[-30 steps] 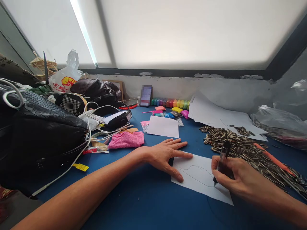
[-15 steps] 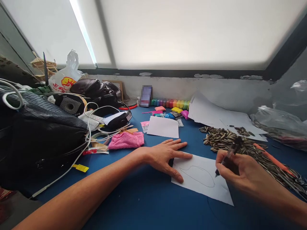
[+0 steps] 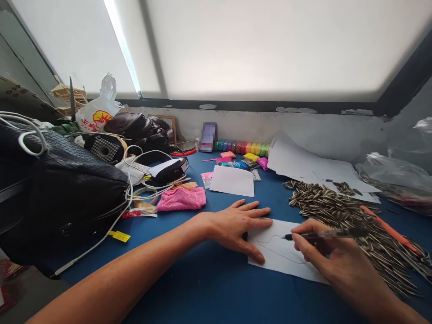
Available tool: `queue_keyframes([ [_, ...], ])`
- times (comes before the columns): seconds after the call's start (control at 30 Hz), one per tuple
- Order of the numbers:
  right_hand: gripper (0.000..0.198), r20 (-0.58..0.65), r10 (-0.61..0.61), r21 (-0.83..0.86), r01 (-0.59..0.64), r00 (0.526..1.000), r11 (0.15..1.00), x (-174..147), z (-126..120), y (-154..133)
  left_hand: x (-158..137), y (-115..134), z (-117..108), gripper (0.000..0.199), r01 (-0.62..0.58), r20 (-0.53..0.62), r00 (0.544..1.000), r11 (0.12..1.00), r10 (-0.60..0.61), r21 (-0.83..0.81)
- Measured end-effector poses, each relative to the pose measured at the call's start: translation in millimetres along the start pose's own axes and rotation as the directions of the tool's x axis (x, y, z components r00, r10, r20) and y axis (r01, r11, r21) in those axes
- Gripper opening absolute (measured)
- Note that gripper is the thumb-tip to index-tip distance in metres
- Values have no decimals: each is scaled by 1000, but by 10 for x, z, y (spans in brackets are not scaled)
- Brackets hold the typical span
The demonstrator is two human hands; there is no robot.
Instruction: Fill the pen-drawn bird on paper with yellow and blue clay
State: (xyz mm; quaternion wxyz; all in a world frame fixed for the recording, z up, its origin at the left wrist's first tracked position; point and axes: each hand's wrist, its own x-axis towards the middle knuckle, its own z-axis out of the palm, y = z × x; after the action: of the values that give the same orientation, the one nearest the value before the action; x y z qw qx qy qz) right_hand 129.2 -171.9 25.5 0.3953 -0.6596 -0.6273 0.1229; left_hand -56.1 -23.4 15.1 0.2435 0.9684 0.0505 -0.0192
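Observation:
A small white sheet of paper [image 3: 270, 257] lies on the blue tabletop with a thin, curved outline drawn on it. My left hand [image 3: 236, 225] rests flat over the paper's left edge, fingers spread. My right hand [image 3: 332, 258] grips a pen [image 3: 319, 235] with a clear barrel, held nearly level. The pen's tip is at the upper line of the drawing, and the hand covers the right part of the sheet. Beyond my right hand lies a heap of striped sunflower seeds [image 3: 324, 202].
An orange-handled tool [image 3: 388, 228] lies among the seeds. Behind are blank paper [image 3: 232, 181], larger sheets [image 3: 297, 157] and colourful clay packs [image 3: 251, 156]. At left sit a pink cloth [image 3: 182, 199], white cables and a black bag [image 3: 67, 193]. A plastic bag [image 3: 394, 171] stands at right.
My right hand has moved left with the pen, from the outline's right end to its upper line, and the pen has tilted flatter. My left hand stays on the paper.

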Motion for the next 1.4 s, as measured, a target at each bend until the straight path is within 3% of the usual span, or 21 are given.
queue_keyframes([
  [0.13,20,12,-8,62,8,1000,998,-38,81,3,-5,5,1,86,-10,-10,1000,1000,10,11],
  [0.47,27,89,98,133,-109,991,985,-69,127,68,2,-6,0,83,-16,-18,1000,1000,16,19],
  [1.03,31,103,57,49,-62,993,997,-74,127,171,5,-7,-3,83,-7,-7,1000,1000,7,18],
  [1.4,30,212,37,31,-44,977,999,-63,98,9,-3,0,-12,84,-2,3,1000,1000,2,10],
])
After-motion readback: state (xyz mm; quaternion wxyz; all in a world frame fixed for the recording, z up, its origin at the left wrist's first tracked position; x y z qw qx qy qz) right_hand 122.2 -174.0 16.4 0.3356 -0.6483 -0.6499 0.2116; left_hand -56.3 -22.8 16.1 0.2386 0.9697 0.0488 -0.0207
